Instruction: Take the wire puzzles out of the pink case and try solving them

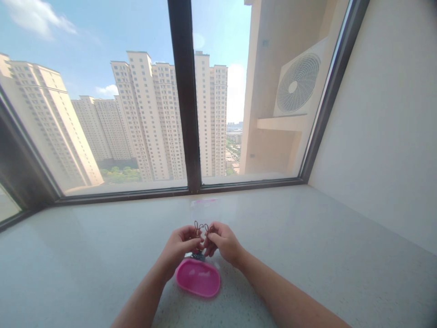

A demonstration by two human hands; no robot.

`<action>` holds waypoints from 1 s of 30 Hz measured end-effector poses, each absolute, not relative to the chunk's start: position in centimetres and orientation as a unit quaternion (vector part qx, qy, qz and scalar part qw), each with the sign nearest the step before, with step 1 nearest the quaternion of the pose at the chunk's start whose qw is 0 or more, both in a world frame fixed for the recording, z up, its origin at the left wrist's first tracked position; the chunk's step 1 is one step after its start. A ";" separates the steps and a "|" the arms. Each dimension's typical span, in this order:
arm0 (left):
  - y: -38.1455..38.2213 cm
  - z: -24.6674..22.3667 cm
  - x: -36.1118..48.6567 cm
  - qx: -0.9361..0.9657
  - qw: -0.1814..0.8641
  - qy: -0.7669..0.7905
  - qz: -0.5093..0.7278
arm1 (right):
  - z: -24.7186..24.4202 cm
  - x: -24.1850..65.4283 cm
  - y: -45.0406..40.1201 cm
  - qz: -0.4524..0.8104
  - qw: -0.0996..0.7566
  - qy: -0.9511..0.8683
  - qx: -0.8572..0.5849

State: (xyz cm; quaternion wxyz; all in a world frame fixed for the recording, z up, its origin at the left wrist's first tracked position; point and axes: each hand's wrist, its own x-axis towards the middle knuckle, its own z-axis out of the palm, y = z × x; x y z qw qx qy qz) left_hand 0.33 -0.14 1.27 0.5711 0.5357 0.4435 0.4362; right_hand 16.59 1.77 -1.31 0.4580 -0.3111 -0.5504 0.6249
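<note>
Just beyond a shallow pink oval dish (198,278), my two hands are close together over the pale sill. Thin brown cord (196,224) rises in small loops above the fingertips. My left hand (182,246) pinches one part of it between thumb and fingers. A second looped part stands at the fingers of my right hand (223,241), which are also closed in a pinch. Whether both loops belong to one cord, I cannot tell. Beneath the hands, at the dish's far edge, shows a small dark grey-green thing (197,256), partly hidden, its kind unclear.
The speckled pale sill (102,255) extends around the hands. Dark window frames (193,136) stand along its far side, and a white wall (382,136) bounds the right. A small clear and pink item (205,202) lies near the window. Tall buildings show outside.
</note>
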 end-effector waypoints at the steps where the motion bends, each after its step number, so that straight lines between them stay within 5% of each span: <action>1: -0.1 1.2 0.3 0.536 0.571 0.444 0.436 | -1.2 16.6 1.8 0.625 0.459 -0.550 -0.312; 30: 0.0 0.9 0.1 0.530 0.572 0.448 0.438 | -1.1 16.3 1.6 0.623 0.464 -0.543 -0.318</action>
